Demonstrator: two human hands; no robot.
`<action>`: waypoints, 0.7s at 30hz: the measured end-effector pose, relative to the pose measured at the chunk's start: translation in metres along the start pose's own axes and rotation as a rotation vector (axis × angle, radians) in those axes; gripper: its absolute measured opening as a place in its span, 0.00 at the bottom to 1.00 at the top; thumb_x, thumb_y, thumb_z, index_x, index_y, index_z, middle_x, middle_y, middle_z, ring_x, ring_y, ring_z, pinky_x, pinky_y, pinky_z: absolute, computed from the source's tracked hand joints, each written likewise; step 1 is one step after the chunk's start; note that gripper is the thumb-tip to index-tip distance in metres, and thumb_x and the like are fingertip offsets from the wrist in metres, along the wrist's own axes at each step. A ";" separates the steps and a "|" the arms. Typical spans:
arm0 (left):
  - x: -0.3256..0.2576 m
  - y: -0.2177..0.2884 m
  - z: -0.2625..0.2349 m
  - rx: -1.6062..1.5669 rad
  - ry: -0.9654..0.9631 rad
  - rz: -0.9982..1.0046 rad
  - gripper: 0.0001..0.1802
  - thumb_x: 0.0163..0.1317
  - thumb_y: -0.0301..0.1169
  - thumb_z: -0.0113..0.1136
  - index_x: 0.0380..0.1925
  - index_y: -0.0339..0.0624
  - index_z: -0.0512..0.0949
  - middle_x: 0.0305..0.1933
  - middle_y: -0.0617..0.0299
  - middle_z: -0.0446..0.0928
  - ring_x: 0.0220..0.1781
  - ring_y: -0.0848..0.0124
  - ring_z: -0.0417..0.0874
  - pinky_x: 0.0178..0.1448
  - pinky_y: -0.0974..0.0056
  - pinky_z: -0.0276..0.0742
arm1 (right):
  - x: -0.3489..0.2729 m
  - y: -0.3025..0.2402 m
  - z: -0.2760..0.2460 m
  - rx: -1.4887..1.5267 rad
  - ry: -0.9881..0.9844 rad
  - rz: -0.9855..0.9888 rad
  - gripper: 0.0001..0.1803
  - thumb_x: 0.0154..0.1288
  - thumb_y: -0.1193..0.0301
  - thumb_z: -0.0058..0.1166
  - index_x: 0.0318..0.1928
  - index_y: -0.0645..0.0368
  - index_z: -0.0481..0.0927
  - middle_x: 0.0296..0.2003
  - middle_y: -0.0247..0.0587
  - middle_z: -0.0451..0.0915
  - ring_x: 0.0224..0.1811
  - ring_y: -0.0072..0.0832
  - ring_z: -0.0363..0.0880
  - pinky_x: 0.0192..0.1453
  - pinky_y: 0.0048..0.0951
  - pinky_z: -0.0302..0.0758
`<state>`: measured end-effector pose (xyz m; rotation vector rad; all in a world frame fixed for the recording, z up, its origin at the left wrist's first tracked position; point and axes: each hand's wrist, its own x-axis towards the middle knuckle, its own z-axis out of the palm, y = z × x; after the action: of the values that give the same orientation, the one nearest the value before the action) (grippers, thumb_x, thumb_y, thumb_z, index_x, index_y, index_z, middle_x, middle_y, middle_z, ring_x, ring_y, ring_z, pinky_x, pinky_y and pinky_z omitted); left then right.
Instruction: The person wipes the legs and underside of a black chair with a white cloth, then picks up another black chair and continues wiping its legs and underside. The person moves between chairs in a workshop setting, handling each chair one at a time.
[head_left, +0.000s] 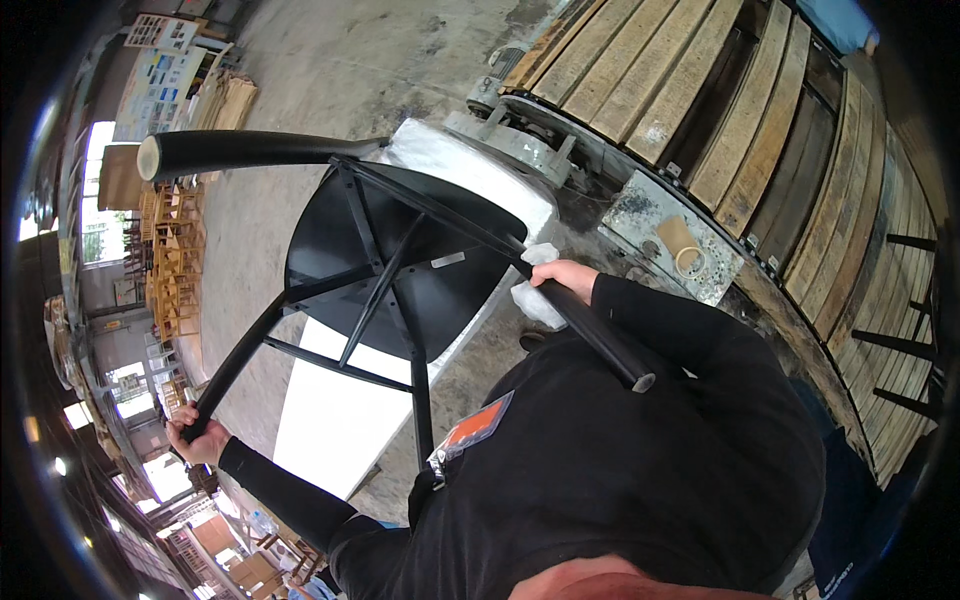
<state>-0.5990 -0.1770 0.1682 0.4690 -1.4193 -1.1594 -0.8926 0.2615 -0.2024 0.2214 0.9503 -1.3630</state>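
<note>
A black chair (350, 245) is held tilted in front of me, its round seat's underside and crossed braces facing me. My left hand (201, 438) is closed around the lower end of its left leg. With my right hand (563, 278) I grip another leg, partway along it; that leg's pale-tipped end points toward my chest. A third leg stretches to the far left, and a fourth comes down toward my waist. White foam wrapping (538, 305) shows beside my right hand. Behind the seat lies a white padded surface (340, 410).
To the right runs a slatted wooden conveyor (650, 75) with a motor at its far end. A roll of tape (690, 263) sits on a worn metal plate beside it. Dark chair legs (895, 345) stand at the far right. Stacked wooden chairs (175, 255) are at the left.
</note>
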 end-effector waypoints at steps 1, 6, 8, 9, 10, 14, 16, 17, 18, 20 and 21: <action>0.000 0.000 0.001 -0.006 -0.099 0.015 0.16 0.69 0.37 0.51 0.22 0.44 0.70 0.21 0.61 0.66 0.29 0.67 0.71 0.50 0.53 0.73 | 0.000 -0.001 -0.001 0.026 0.016 0.040 0.08 0.56 0.63 0.58 0.29 0.54 0.79 0.21 0.33 0.76 0.18 0.25 0.72 0.22 0.31 0.68; -0.003 -0.004 0.003 -0.025 0.097 -0.036 0.15 0.68 0.37 0.54 0.25 0.41 0.74 0.25 0.60 0.72 0.32 0.65 0.76 0.58 0.48 0.75 | -0.003 -0.009 -0.006 -0.053 -0.029 0.051 0.09 0.55 0.62 0.60 0.30 0.52 0.79 0.23 0.31 0.76 0.21 0.24 0.72 0.24 0.30 0.68; -0.005 -0.006 0.005 -0.005 0.004 -0.024 0.16 0.68 0.39 0.55 0.35 0.35 0.79 0.36 0.52 0.80 0.45 0.58 0.83 0.66 0.46 0.74 | -0.003 -0.012 -0.006 -0.056 -0.038 0.077 0.09 0.54 0.62 0.60 0.30 0.52 0.79 0.24 0.31 0.76 0.22 0.24 0.73 0.25 0.31 0.69; -0.008 -0.007 0.005 0.036 0.045 -0.012 0.18 0.69 0.41 0.55 0.38 0.33 0.80 0.41 0.48 0.82 0.50 0.55 0.83 0.66 0.47 0.74 | -0.003 -0.013 -0.006 -0.055 -0.036 0.089 0.09 0.54 0.61 0.61 0.30 0.52 0.79 0.24 0.31 0.76 0.22 0.24 0.73 0.26 0.31 0.69; -0.010 -0.007 0.006 0.085 0.172 -0.018 0.21 0.70 0.42 0.54 0.41 0.31 0.80 0.46 0.45 0.83 0.55 0.52 0.83 0.66 0.48 0.74 | -0.003 -0.015 -0.006 -0.053 -0.014 0.098 0.09 0.54 0.61 0.61 0.30 0.52 0.79 0.24 0.31 0.76 0.23 0.24 0.73 0.27 0.31 0.70; -0.023 -0.005 0.009 0.140 0.121 -0.068 0.17 0.70 0.39 0.56 0.45 0.33 0.80 0.47 0.49 0.83 0.57 0.56 0.82 0.69 0.55 0.72 | -0.001 -0.018 -0.006 -0.037 -0.047 0.101 0.10 0.54 0.61 0.60 0.30 0.52 0.79 0.24 0.32 0.75 0.24 0.24 0.73 0.27 0.32 0.70; -0.025 -0.006 0.013 0.186 0.027 -0.072 0.18 0.72 0.39 0.54 0.47 0.33 0.80 0.51 0.48 0.82 0.59 0.57 0.81 0.69 0.57 0.71 | -0.002 -0.020 -0.006 -0.071 0.007 0.111 0.10 0.54 0.61 0.60 0.30 0.52 0.78 0.24 0.32 0.75 0.23 0.25 0.72 0.27 0.32 0.69; -0.027 -0.005 0.013 0.213 0.091 -0.100 0.19 0.73 0.40 0.53 0.48 0.34 0.79 0.53 0.48 0.82 0.60 0.57 0.81 0.69 0.58 0.71 | -0.002 -0.021 -0.005 -0.061 0.008 0.132 0.10 0.54 0.61 0.60 0.31 0.52 0.79 0.25 0.33 0.76 0.23 0.25 0.73 0.26 0.32 0.70; -0.027 -0.004 0.014 0.241 0.128 -0.134 0.20 0.74 0.40 0.52 0.52 0.34 0.77 0.56 0.48 0.80 0.63 0.58 0.79 0.70 0.59 0.69 | -0.003 -0.021 -0.005 -0.052 -0.025 0.124 0.10 0.54 0.61 0.60 0.31 0.52 0.79 0.25 0.33 0.76 0.24 0.25 0.74 0.27 0.32 0.71; -0.029 -0.001 0.012 0.308 0.135 -0.146 0.21 0.75 0.41 0.51 0.56 0.35 0.75 0.57 0.47 0.79 0.64 0.60 0.77 0.71 0.57 0.67 | -0.004 -0.021 -0.005 -0.055 -0.043 0.134 0.10 0.53 0.61 0.60 0.31 0.52 0.79 0.26 0.33 0.77 0.25 0.25 0.75 0.27 0.32 0.72; -0.031 0.000 0.010 0.310 0.091 -0.138 0.22 0.75 0.43 0.51 0.58 0.37 0.74 0.58 0.46 0.79 0.65 0.60 0.77 0.71 0.56 0.66 | -0.003 -0.020 -0.004 -0.069 -0.024 0.113 0.13 0.58 0.57 0.59 0.34 0.52 0.80 0.27 0.34 0.79 0.25 0.25 0.76 0.28 0.32 0.74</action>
<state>-0.6009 -0.1477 0.1542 0.8380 -1.5119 -1.0147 -0.9117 0.2615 -0.1953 0.2034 0.9487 -1.2246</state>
